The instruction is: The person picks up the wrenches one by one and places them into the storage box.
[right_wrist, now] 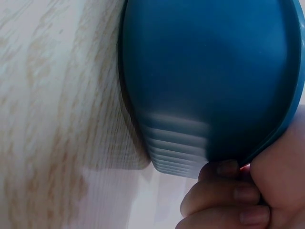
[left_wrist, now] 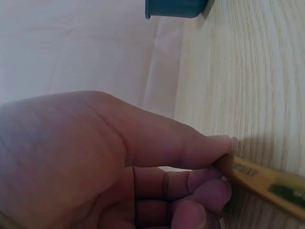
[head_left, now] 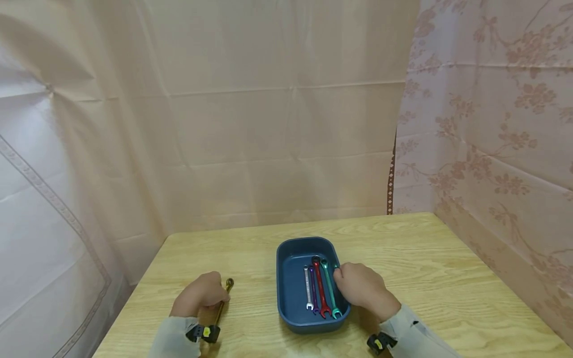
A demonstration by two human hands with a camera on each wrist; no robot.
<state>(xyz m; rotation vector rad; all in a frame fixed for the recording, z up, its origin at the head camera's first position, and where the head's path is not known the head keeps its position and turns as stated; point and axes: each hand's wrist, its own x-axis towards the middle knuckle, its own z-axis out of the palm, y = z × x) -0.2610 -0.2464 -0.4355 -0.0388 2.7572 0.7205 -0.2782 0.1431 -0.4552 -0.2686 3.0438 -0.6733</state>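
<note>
A blue tray [head_left: 291, 258] stands on the wooden table [head_left: 447, 278] and holds a silver wrench [head_left: 307, 288], a purple wrench [head_left: 313, 291], a red wrench [head_left: 320, 288] and a green wrench [head_left: 329, 288], side by side. My right hand [head_left: 361, 288] grips the tray's right rim; in the right wrist view its fingers [right_wrist: 224, 191] curl under the tray's edge [right_wrist: 209, 81]. My left hand [head_left: 201, 296] lies left of the tray and pinches a yellow wrench [head_left: 224, 298] on the table. The left wrist view shows the thumb and fingers [left_wrist: 205, 162] closed on the yellow wrench [left_wrist: 262, 179].
Pale curtains hang behind the table and at the left; a flowered cloth [head_left: 492, 124] hangs at the right. The table's left edge runs close to my left hand. Bare wood stretches right of the tray and behind it.
</note>
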